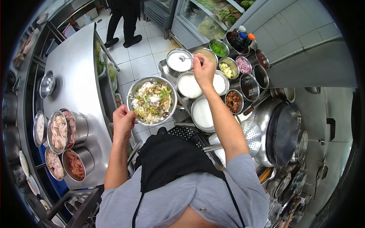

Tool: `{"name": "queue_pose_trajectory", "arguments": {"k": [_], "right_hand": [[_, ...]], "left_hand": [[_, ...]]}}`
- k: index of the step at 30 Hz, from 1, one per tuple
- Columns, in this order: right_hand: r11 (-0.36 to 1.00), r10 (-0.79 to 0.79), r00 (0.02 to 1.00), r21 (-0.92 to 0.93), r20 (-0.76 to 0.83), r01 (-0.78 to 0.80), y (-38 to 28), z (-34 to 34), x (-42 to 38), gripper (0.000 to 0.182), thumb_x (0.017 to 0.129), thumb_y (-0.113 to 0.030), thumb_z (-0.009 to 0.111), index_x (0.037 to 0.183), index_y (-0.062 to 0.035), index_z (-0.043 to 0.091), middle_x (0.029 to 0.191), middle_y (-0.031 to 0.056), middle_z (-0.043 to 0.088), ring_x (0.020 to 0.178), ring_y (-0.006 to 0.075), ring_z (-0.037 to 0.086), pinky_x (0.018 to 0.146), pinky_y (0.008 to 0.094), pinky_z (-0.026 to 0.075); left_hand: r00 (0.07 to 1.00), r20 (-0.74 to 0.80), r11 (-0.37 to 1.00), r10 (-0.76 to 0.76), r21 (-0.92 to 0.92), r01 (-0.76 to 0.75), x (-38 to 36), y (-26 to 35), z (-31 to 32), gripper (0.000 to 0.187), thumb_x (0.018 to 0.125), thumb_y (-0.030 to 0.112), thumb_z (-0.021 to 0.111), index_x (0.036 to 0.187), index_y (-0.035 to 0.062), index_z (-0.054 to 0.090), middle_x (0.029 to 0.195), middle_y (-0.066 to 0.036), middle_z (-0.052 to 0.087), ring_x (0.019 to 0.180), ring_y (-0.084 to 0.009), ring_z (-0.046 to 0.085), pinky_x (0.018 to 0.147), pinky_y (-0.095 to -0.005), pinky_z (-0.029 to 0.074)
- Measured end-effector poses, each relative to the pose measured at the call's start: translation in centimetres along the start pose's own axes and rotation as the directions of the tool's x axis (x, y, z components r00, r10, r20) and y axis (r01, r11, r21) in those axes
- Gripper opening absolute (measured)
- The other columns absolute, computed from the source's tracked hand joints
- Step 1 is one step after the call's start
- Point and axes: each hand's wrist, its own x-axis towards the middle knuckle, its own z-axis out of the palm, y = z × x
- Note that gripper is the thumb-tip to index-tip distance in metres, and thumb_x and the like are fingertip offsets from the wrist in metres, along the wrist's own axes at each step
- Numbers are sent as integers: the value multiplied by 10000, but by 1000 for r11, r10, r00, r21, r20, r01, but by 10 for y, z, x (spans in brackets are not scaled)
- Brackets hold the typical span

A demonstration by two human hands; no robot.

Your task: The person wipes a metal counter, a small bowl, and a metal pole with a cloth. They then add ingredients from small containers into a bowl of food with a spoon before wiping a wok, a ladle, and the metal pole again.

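A black apron [171,159] is hanging nearest, over a grey shirt. A perforated skimmer [251,137] is lying to the right, beside a large metal vessel with a dark round pan [286,133] on it. On the left, a metal desk [76,79] is carrying steel containers of raw meat and, farther along, a small empty-looking bowl [47,84].

Ahead of the apron, the left hand [125,117] is gripping the near left rim of a steel bowl [175,102], its fingers clamped on the edge. The bowl is hanging above the tiled floor, between the desk and the group of containers on the right, and is holding white rice mixed with chopped greens and light brown pieces [152,99].

Farther forward, the right hand [204,70] is reaching over those containers, its fingers pinched together on the handle of a spoon [186,58]. The spoon's head is hovering over a steel pot [176,72] of white contents; other containers of white contents are sitting nearer.

Beyond and right of this hand, small containers are holding chopped greens [217,48], pale yellow pieces [226,70] and sliced purple onion [243,64], with capped bottles [242,41] beside them. At the far side, another person [123,19] in dark clothes is standing on the floor [146,49], near a glass-fronted refrigerator [190,22].
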Motion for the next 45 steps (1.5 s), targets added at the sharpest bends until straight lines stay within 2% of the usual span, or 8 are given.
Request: {"name": "queue_pose_trajectory", "arguments": {"k": [4, 10, 18, 20, 22, 30, 35, 45], "right_hand": [[972, 167, 985, 174, -37, -158, -6, 1, 1, 161, 947, -113, 607, 998, 25, 673, 755, 65, 657, 603, 119, 631, 512, 262, 543], [586, 624, 782, 673, -18, -452, -2, -23, 7, 92, 925, -83, 628, 972, -3, 633, 725, 84, 626, 534, 161, 597, 465, 280, 515], [608, 501, 864, 693, 43, -387, -52, -81, -14, 137, 926, -87, 625, 1016, 13, 651, 749, 83, 654, 570, 155, 615, 505, 284, 535], [894, 221, 963, 426, -155, -137, -71, -83, -27, 166, 948, -97, 620, 1036, 33, 675, 768, 85, 668, 588, 127, 631, 517, 252, 531], [992, -82, 957, 72, -278, 106, -80, -86, -38, 158, 949, -102, 624, 1011, 27, 690, 785, 73, 680, 611, 110, 639, 543, 237, 531], [994, 71, 991, 85, -114, -61, -53, -94, -84, 172, 961, -149, 637, 1043, -7, 690, 777, 9, 659, 626, 51, 591, 553, 198, 494], [996, 79, 994, 42, -82, -75, -29, -66, -99, 128, 906, -94, 653, 958, 13, 701, 683, 62, 666, 582, 102, 625, 553, 273, 489], [713, 544, 838, 543, -30, -443, -21, -74, -89, 122, 929, -103, 641, 954, 13, 666, 723, 67, 638, 539, 109, 575, 463, 257, 501]], "left_hand": [[1000, 18, 1000, 2, 24, -2, 1, 1, 1, 209, 739, -31, 604, 647, 85, 456, 576, -26, 539, 429, -90, 495, 369, -220, 340], [999, 21, 999, 43, -24, -42, 8, -9, 5, 223, 737, -29, 603, 646, 85, 435, 570, -23, 523, 417, -91, 485, 360, -222, 321], [997, 29, 998, 68, 4, -68, 31, 3, 33, 199, 742, -21, 598, 663, 81, 446, 574, -16, 513, 438, -85, 488, 369, -229, 326], [996, 38, 996, 86, -8, -86, 40, 4, 50, 197, 743, -18, 603, 668, 83, 451, 579, -16, 516, 444, -88, 500, 365, -229, 317], [996, 56, 996, 63, -69, -59, 52, 2, 65, 192, 743, -19, 607, 674, 83, 459, 585, -18, 522, 449, -93, 511, 363, -222, 308], [993, 83, 992, 83, -98, -75, 54, 12, 45, 189, 753, -33, 612, 680, 85, 484, 606, -22, 545, 457, -88, 514, 366, -199, 301], [995, 15, 990, 100, -97, -98, 50, 14, 14, 226, 781, -27, 626, 689, 98, 463, 594, 3, 518, 439, -76, 464, 398, -201, 366], [994, -24, 992, 103, -69, -105, 42, 3, 1, 243, 771, -34, 621, 676, 104, 445, 587, -6, 518, 437, -86, 473, 397, -207, 361]]}}
